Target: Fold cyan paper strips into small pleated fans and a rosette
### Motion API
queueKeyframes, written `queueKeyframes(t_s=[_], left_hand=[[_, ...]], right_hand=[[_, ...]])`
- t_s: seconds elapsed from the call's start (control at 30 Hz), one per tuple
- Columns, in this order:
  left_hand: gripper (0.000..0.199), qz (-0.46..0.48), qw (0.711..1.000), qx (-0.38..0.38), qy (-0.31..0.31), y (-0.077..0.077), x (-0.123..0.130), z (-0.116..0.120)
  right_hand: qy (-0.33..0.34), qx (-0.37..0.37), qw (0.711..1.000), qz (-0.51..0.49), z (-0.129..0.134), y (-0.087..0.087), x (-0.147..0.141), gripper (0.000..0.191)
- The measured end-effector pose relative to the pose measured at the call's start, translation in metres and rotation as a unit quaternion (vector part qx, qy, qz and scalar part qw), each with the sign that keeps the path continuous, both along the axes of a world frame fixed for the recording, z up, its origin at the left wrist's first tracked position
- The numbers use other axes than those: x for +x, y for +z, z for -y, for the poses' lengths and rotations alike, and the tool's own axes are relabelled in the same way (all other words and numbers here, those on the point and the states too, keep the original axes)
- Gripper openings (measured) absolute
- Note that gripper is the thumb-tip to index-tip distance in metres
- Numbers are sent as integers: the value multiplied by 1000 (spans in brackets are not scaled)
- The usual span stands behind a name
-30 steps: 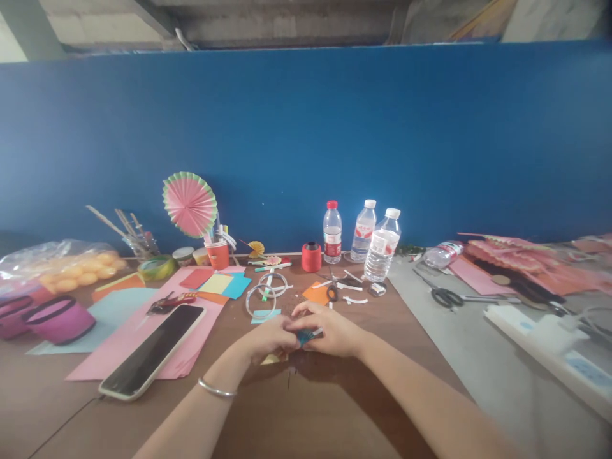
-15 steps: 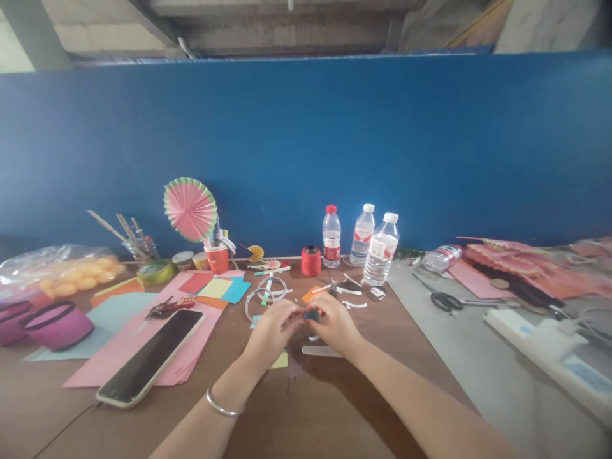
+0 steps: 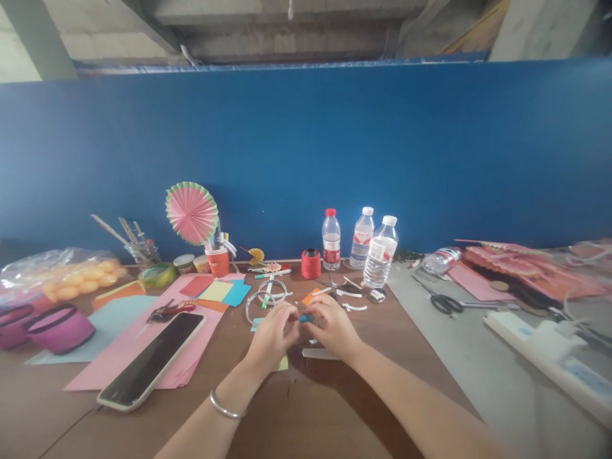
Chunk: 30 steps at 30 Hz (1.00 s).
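Both my hands meet over the middle of the brown table (image 3: 268, 414). My right hand (image 3: 335, 328) pinches a small piece of blue paper (image 3: 306, 318) between thumb and fingertips. Close against it, my left hand (image 3: 275, 331) has its fingers curled together; whether they also grip the blue piece is hard to see. Beneath my right hand lies a pale flat strip (image 3: 319, 354). A bit of yellow paper (image 3: 284, 364) shows below my left hand, and clear ring-shaped tubing (image 3: 272, 292) lies just beyond it. An orange scrap (image 3: 310, 295) sits behind my right hand.
Water bottles (image 3: 380, 255) and a red spool (image 3: 310, 264) stand at the back. On the left are a phone (image 3: 152, 360), pink paper (image 3: 191, 357), coloured squares (image 3: 215, 289) and a paper fan (image 3: 192, 213). Scissors (image 3: 447, 305) and a power strip (image 3: 535, 357) lie right.
The blue piece shows more plainly between my fingers, as they have shifted slightly around it. My view has tilted a little; the things on the table stay in place.
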<state>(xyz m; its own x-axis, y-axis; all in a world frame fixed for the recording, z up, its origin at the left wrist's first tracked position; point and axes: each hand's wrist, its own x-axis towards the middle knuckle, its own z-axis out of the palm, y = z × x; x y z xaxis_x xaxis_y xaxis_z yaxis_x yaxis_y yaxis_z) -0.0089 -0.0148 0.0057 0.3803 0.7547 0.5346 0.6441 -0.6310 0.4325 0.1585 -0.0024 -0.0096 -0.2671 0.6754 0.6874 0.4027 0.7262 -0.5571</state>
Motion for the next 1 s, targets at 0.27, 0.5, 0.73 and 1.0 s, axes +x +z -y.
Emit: queueKeyframes(t_s=[0.27,0.5,0.73,1.0], left_hand=[[10,28,1000,-5,-4,3,0,3],[14,35,998,7,-53,-1,-1,0],[9,51,993,92,-54,-5,-4,2],[12,112,990,88,-1,0,0,6]], right_hand=[[-1,-18,1000,-17,-4,-4,3,6],[-4,21,999,43,-6,-4,8,4],[4,98,991,88,1,4,5,12],[-4,43,998,41,5,1,2,51]])
